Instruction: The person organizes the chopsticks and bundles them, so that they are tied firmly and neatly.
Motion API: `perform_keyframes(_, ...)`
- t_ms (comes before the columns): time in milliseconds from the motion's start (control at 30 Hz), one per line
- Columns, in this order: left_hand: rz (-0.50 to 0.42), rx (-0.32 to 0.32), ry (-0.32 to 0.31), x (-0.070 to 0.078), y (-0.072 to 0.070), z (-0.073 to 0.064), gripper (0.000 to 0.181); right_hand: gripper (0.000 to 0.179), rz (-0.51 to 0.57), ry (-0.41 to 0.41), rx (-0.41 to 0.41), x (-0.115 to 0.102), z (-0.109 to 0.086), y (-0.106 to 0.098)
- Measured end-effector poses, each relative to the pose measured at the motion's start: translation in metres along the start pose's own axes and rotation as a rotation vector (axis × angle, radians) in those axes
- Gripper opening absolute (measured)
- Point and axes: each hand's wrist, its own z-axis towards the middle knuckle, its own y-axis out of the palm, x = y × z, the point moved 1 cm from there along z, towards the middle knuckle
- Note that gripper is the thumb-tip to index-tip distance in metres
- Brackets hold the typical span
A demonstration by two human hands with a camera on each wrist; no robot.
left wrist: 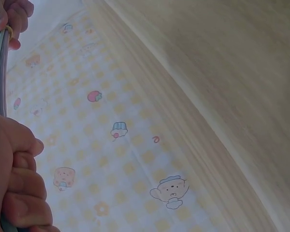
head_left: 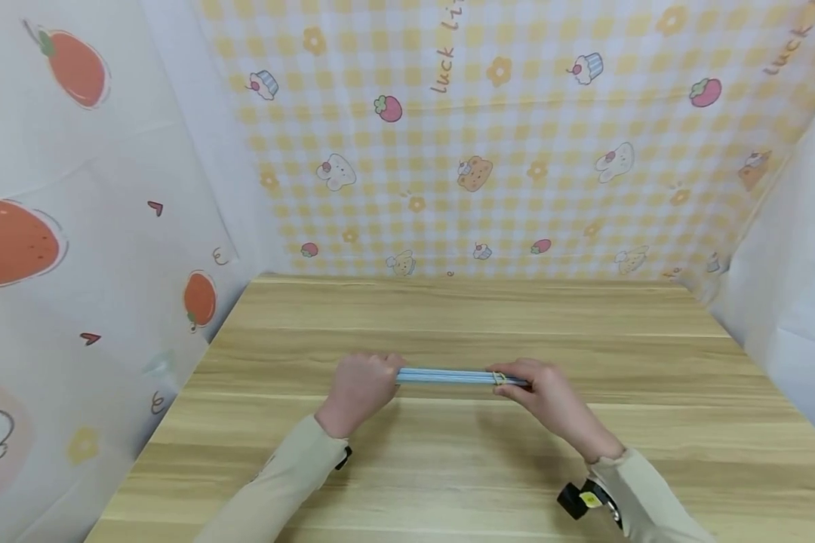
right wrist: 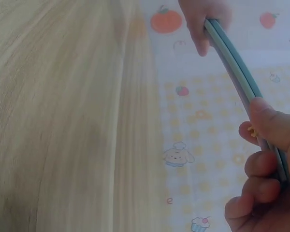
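Observation:
A slim bundle of pastel blue, green and lilac chopsticks (head_left: 446, 375) is held level above the table between both hands. My left hand (head_left: 361, 386) grips one end, its fingers curled round the sticks and hiding that end. Near the other end, my right hand (head_left: 546, 394) holds the bundle between thumb and fingers. A yellow rubber band (head_left: 499, 378) circles the sticks at the right fingertips. In the right wrist view the chopsticks (right wrist: 234, 60) lie side by side, and the right thumb presses along them beside the band (right wrist: 252, 131).
A wood-grain table (head_left: 448, 467) spreads beneath the hands. Behind it hangs a yellow checked cloth (head_left: 435, 219) with cartoon prints, and a white fruit-print cloth (head_left: 122, 173) covers the left side. White cloth (head_left: 795, 249) borders the right. A small black device (head_left: 573, 501) is strapped to the right wrist.

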Motion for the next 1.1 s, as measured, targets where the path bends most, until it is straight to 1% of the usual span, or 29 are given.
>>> perform_keyframes(133,-0.013,0.002,-0.005,-0.001,-0.002,0.001,0.034,0.031,-0.010,0.004,0.023,0.001,0.002,0.005)
perform_keyframes(267,-0.010,-0.013,-0.014,-0.003,-0.004,-0.001,0.035,0.033,-0.010,-0.002,0.031,-0.001,0.006,0.009)
perform_keyframes(333,-0.001,-0.019,-0.021,-0.004,-0.004,-0.002,0.036,0.036,-0.011,0.011,0.003,-0.002,0.007,0.008)
perform_keyframes(433,0.013,-0.029,-0.024,-0.005,-0.005,-0.002,0.036,0.043,-0.026,0.056,-0.068,-0.004,0.006,0.002)
perform_keyframes(500,0.016,-0.038,-0.020,-0.005,-0.005,-0.001,0.036,0.043,-0.049,0.088,-0.106,-0.006,0.004,-0.004)
perform_keyframes(533,0.015,-0.044,-0.018,-0.005,-0.005,0.000,0.036,0.041,-0.070,0.086,-0.111,-0.007,0.003,-0.007)
perform_keyframes(600,0.012,-0.054,-0.014,-0.005,-0.005,0.001,0.036,0.034,-0.130,0.040,-0.106,-0.009,0.002,-0.012)
perform_keyframes(733,0.009,-0.059,-0.015,-0.003,-0.005,0.005,0.036,0.022,-0.288,-0.121,-0.064,-0.013,0.004,-0.015)
perform_keyframes(800,0.011,-0.055,-0.014,-0.002,-0.005,0.006,0.036,0.019,-0.320,-0.165,-0.065,-0.014,0.007,-0.015)
perform_keyframes(867,0.012,-0.044,-0.012,-0.002,-0.004,0.007,0.036,0.019,-0.308,-0.160,-0.081,-0.015,0.008,-0.013)
perform_keyframes(967,-0.003,-0.017,-0.009,-0.002,-0.004,0.006,0.036,0.018,-0.277,-0.123,-0.102,-0.015,0.007,-0.011)
perform_keyframes(1100,-0.014,0.023,-0.008,-0.001,-0.003,0.002,0.034,0.020,-0.235,-0.106,-0.098,-0.013,0.005,-0.006)
